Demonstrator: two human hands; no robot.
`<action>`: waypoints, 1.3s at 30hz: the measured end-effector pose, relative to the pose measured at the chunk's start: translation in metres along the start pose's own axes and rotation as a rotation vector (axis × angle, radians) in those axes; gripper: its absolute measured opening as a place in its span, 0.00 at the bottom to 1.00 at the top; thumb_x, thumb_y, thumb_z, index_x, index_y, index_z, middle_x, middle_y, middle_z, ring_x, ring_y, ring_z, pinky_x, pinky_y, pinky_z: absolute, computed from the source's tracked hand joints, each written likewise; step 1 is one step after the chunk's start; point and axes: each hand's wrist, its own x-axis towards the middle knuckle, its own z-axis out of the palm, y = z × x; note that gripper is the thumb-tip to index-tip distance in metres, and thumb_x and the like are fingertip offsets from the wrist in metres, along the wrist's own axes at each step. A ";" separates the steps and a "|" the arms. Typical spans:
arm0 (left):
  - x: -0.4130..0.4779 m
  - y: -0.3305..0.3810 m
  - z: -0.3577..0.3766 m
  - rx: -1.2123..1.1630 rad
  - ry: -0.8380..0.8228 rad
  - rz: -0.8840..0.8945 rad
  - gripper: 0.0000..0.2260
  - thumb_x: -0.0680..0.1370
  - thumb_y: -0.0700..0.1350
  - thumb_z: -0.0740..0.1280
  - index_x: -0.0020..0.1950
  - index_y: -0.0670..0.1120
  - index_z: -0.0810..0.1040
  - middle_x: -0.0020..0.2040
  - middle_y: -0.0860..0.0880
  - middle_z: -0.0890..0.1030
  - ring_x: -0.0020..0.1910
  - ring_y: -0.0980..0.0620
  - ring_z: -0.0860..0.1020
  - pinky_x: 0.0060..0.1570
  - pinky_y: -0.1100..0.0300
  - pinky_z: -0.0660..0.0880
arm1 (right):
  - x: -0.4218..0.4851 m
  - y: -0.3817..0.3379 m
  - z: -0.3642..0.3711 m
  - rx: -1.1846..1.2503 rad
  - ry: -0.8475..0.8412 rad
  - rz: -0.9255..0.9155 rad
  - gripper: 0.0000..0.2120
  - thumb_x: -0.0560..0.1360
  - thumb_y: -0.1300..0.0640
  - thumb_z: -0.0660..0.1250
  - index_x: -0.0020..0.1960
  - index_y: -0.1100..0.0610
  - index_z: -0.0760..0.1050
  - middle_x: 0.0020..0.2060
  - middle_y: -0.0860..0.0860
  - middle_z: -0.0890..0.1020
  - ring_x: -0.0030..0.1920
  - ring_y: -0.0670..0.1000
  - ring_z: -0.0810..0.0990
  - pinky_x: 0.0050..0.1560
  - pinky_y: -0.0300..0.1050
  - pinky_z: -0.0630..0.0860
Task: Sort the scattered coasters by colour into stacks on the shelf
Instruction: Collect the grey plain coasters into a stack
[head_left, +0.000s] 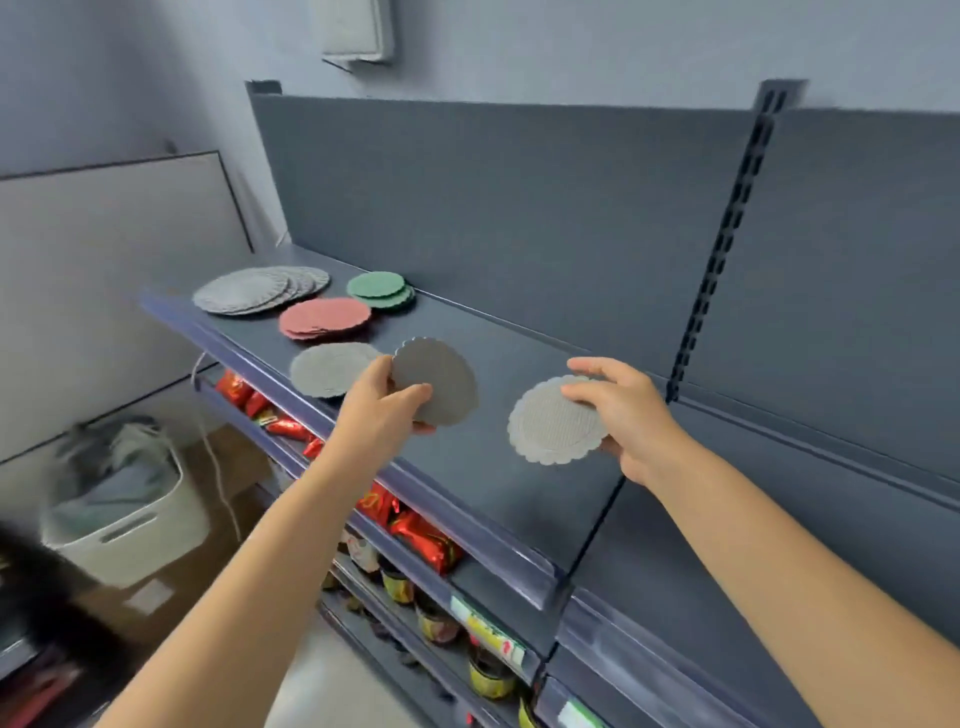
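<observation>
Currently we have both arms stretched out over the dark grey shelf (483, 483), each hand holding one coaster. Our left hand (387, 402) pinches a darker grey coaster (441, 376) by its lower left edge, thumb across the face turned towards us and fingers behind, so the scalloped disc stands tilted above the shelf board. Our right hand (626, 415) grips a pale grey coaster (553, 423) by its right side, fingers curled over the far rim and thumb at the near rim; the disc lies nearly flat, and we cannot tell whether it touches the board. The two held coasters are apart, with bare shelf between them. Further left on the same board lie the sorted piles: a fanned pile of pale grey coasters (254, 291) at the far end, a green stack (378, 288) near the back panel, a red stack (323, 317) just in front of it, and a flat grey coaster (327, 369) by the front lip, just beside our left hand. On the shelf below we see red foil packets (426, 535), and lower down jars with yellow labels (488, 675). Off to the left a white basket (130, 525) rests on a cardboard box (208, 571).
</observation>
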 end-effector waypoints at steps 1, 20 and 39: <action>0.006 -0.006 -0.022 0.009 0.052 -0.009 0.08 0.77 0.37 0.64 0.54 0.46 0.72 0.52 0.45 0.78 0.48 0.46 0.80 0.44 0.53 0.81 | 0.010 -0.003 0.024 0.003 -0.046 -0.008 0.11 0.75 0.62 0.65 0.56 0.53 0.77 0.49 0.50 0.77 0.42 0.46 0.75 0.30 0.38 0.70; 0.217 -0.050 -0.181 0.865 -0.377 0.095 0.20 0.68 0.57 0.75 0.57 0.52 0.78 0.46 0.55 0.79 0.41 0.59 0.74 0.39 0.67 0.70 | 0.159 -0.016 0.246 -0.086 -0.113 0.040 0.20 0.73 0.69 0.65 0.62 0.57 0.75 0.45 0.48 0.74 0.48 0.50 0.75 0.40 0.42 0.74; 0.259 -0.041 -0.197 0.995 -0.847 0.728 0.26 0.72 0.60 0.68 0.64 0.48 0.68 0.55 0.51 0.77 0.51 0.48 0.76 0.49 0.50 0.75 | 0.067 -0.019 0.302 -1.075 0.467 -0.019 0.21 0.76 0.46 0.63 0.66 0.52 0.71 0.61 0.49 0.74 0.60 0.53 0.74 0.52 0.45 0.71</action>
